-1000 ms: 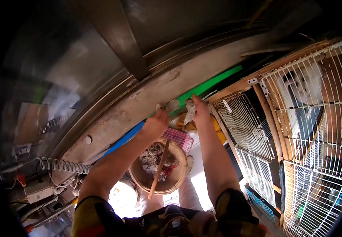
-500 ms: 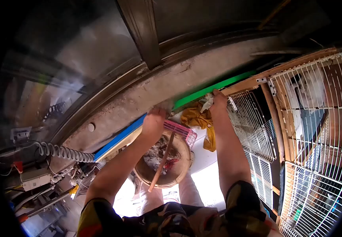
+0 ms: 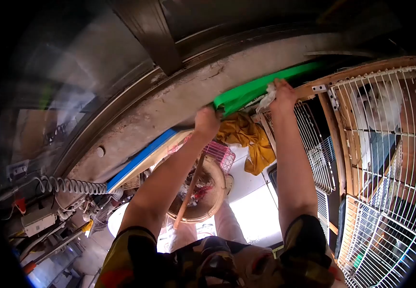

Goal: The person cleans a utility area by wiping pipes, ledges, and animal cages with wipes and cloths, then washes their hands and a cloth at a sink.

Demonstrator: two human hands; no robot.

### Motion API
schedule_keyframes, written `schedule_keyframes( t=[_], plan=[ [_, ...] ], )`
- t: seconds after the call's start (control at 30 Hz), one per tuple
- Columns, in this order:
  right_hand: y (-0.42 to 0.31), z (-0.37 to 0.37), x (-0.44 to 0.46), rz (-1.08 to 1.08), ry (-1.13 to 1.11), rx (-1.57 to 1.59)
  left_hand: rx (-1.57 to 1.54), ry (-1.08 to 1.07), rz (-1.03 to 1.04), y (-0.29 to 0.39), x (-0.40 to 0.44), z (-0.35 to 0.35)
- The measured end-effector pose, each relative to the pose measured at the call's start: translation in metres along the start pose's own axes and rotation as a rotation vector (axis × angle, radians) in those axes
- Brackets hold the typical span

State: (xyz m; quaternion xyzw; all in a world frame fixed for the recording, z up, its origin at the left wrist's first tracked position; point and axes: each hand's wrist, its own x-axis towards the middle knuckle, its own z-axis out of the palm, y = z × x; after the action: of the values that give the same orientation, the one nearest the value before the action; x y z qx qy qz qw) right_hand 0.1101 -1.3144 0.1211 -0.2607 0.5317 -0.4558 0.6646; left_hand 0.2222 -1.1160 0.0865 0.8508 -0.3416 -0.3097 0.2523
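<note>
My left hand point(image 3: 207, 121) is closed at the near end of a green strip point(image 3: 265, 85), which bulges upward beside the concrete ledge point(image 3: 165, 108). A crumpled whitish cloth or paper point(image 3: 266, 100) is pinched in my right hand point(image 3: 283, 92), at the strip's lower edge near the wooden cage frame. Below and between my hands hangs a mustard-yellow cloth point(image 3: 251, 144). Under my left forearm stands a round basket point(image 3: 210, 206) with crumpled scraps and a wooden stick point(image 3: 189, 194) lying across it.
A white wire cage point(image 3: 385, 158) with a white animal point(image 3: 385, 108) inside stands at the right. A blue-edged board point(image 3: 140, 161) leans along the ledge. Lower left are a coiled grey hose point(image 3: 73, 185) and tools. A pink wire basket point(image 3: 221, 154) sits behind the round basket.
My left hand has moved right from the ledge to the green strip's end. My right hand has shifted up and right with the whitish piece. The strip now looks lifted and bent.
</note>
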Motion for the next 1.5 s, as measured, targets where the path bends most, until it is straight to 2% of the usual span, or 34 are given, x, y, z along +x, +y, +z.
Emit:
schedule_keyframes(
  t=[0.03, 0.1, 0.13, 0.2, 0.27, 0.3, 0.4, 0.5, 0.57, 0.6, 0.63, 0.7, 0.73, 0.83, 0.93, 1.07, 1.1, 1.17, 1.2, 1.23, 1.33, 1.4, 1.5],
  plan=[
    [-0.015, 0.008, -0.013, -0.051, 0.035, -0.030, 0.015, 0.036, 0.027, 0.006, 0.005, 0.007],
    [-0.019, 0.008, 0.000, -0.102, -0.033, 0.097, 0.039, 0.115, 0.083, 0.021, 0.018, 0.024],
    [-0.023, 0.006, 0.006, -0.131, -0.067, 0.158, 0.042, 0.067, 0.056, 0.027, 0.026, 0.031],
    [-0.023, 0.006, -0.004, -0.131, -0.081, 0.039, 0.050, -0.028, -0.003, 0.037, 0.040, 0.044],
    [-0.042, 0.010, -0.038, -0.069, -0.094, -0.097, -0.080, 0.097, 0.193, 0.038, 0.052, 0.067],
    [-0.017, -0.009, -0.019, -0.211, -0.073, -0.208, -0.146, 0.156, 0.291, 0.042, 0.058, 0.077],
    [0.004, -0.050, -0.039, -0.314, -0.227, -0.312, -0.086, 0.021, 0.359, 0.080, 0.075, 0.089],
    [0.022, -0.104, -0.064, -0.039, -0.354, -0.347, -0.144, -0.078, 0.462, 0.093, 0.087, 0.079],
    [0.035, -0.139, -0.082, 0.085, -0.265, -0.436, -0.093, -0.109, 0.542, 0.088, 0.068, 0.042],
    [0.049, -0.163, -0.088, 0.123, -0.263, -0.381, -0.065, -0.127, 0.583, 0.076, 0.055, 0.025],
    [0.047, -0.176, -0.101, 0.200, -0.254, -0.488, -0.081, -0.111, 0.564, 0.058, 0.045, 0.014],
    [0.071, -0.224, -0.119, 0.262, -0.326, -0.416, -0.098, -0.057, 0.504, 0.024, 0.009, -0.018],
    [0.073, -0.233, -0.135, 0.345, -0.263, -0.545, -0.100, -0.018, 0.466, 0.015, -0.018, -0.039],
    [0.110, -0.281, -0.173, 0.458, -0.326, -0.605, -0.204, 0.048, 0.231, -0.024, -0.084, -0.072],
    [0.115, -0.276, -0.216, 0.621, -0.373, -0.630, -0.401, 0.061, 0.040, -0.103, -0.133, -0.071],
    [0.127, -0.244, -0.253, 0.505, -0.433, -0.585, -0.972, -0.007, -0.189, -0.117, -0.175, -0.080],
    [0.134, -0.240, -0.257, 0.406, -0.479, -0.543, -1.117, -0.023, -0.230, -0.110, -0.180, -0.079],
    [0.104, -0.195, -0.273, 0.275, -0.485, -0.567, -1.444, -0.050, -0.309, -0.101, -0.193, -0.077],
    [0.083, -0.171, -0.280, 0.209, -0.487, -0.580, -1.463, -0.057, -0.344, -0.088, -0.196, -0.078],
    [0.069, -0.157, -0.283, 0.033, -0.575, -0.654, -1.482, -0.063, -0.380, -0.069, -0.195, -0.082],
    [0.054, -0.137, -0.286, 0.168, -0.559, -0.396, -1.531, -0.079, -0.421, -0.057, -0.193, -0.077],
    [0.038, -0.121, -0.286, 0.186, -0.650, -0.374, -1.603, -0.090, -0.387, -0.053, -0.194, -0.070],
    [0.028, -0.096, -0.297, 0.195, -0.655, -0.401, -1.389, -0.103, -0.112, -0.034, -0.202, -0.042]
  ],
)
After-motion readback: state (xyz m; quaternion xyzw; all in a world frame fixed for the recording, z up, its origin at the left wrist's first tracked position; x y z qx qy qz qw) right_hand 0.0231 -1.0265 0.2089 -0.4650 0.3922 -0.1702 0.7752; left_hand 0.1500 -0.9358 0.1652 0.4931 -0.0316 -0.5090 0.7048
